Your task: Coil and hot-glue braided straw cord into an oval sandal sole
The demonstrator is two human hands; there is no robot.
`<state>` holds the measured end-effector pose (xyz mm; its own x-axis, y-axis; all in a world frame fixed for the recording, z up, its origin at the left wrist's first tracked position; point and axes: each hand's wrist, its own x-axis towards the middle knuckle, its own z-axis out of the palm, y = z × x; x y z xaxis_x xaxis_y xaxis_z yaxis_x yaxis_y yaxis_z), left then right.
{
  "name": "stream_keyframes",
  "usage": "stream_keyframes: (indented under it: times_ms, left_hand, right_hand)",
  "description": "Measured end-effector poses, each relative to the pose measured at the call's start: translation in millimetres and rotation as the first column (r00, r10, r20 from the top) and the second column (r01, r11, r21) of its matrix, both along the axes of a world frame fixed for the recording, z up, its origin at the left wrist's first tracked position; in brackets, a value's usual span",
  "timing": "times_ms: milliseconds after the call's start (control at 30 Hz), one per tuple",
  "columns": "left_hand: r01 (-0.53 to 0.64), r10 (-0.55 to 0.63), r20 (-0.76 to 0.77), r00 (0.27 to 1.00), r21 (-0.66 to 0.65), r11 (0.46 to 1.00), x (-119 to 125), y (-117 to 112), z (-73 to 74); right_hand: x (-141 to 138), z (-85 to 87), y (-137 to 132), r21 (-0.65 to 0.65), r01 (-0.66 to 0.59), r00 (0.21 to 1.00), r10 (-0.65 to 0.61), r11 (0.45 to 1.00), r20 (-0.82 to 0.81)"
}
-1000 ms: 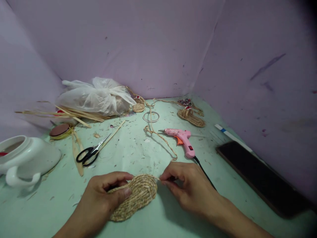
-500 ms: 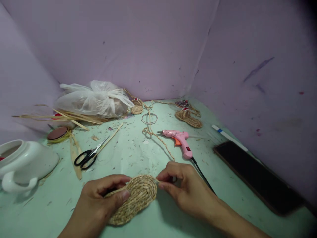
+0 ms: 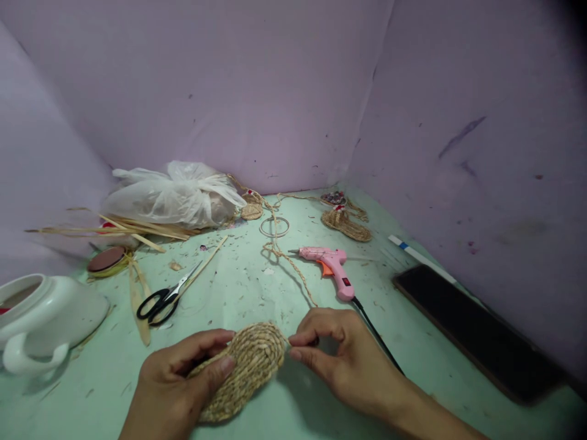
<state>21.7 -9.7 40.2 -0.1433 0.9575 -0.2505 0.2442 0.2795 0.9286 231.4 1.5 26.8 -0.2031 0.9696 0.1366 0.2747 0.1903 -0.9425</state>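
Observation:
A small oval sole of coiled straw braid lies tilted on the green table close in front of me. My left hand is closed round its near end, thumb on top. My right hand pinches the loose braid end at the sole's far tip between thumb and forefinger. From that pinch the straw braid runs away across the table toward the back.
A pink glue gun with a black cord lies just beyond my right hand. Black scissors, straw strips, a white ceramic pot and a plastic bag are on the left. A dark slab lies right; woven pieces sit at the back.
Both hands and the sole sit slightly lower and nearer in view as the camera tilted up. The grip on the sole and the braid end is unchanged.

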Motion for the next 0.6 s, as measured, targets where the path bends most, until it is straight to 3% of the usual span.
stream_keyframes:
  times_ms: [100,367,600]
  left_hand:
    - [-0.027,0.027,0.017,1.0,0.011,1.0,0.3,0.8,-0.4]
    - [-0.02,0.02,-0.011,1.0,0.006,1.0,0.0,2.2,3.3]
    - [-0.073,0.073,0.002,0.997,0.03,0.997,4.0,-0.3,3.6]
  right_hand:
    - [0.2,-1.0,0.3,0.072,0.016,1.0,-0.016,0.997,0.001]
    - [3.0,4.3,0.9,-0.033,0.053,0.999,-0.053,0.998,0.002]
    - [4.2,5.3,0.9,0.168,0.001,1.0,-0.006,0.986,0.028]
